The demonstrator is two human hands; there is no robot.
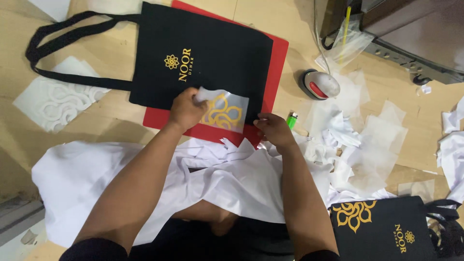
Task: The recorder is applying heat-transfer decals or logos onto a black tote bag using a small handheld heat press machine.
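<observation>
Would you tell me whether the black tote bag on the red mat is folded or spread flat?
Spread flat: the black tote bag lies unfolded on the red mat.

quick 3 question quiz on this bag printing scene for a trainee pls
1. True or false: the left hand grips the clear film sheet with a gold ornament lying on the black cloth tote bag.
2. What does the tote bag lie on? A) flat red board B) a metal tray C) a blue towel
3. What small green thing lies on the wooden floor beside the right hand?

Key
1. True
2. A
3. A green lighter
</observation>
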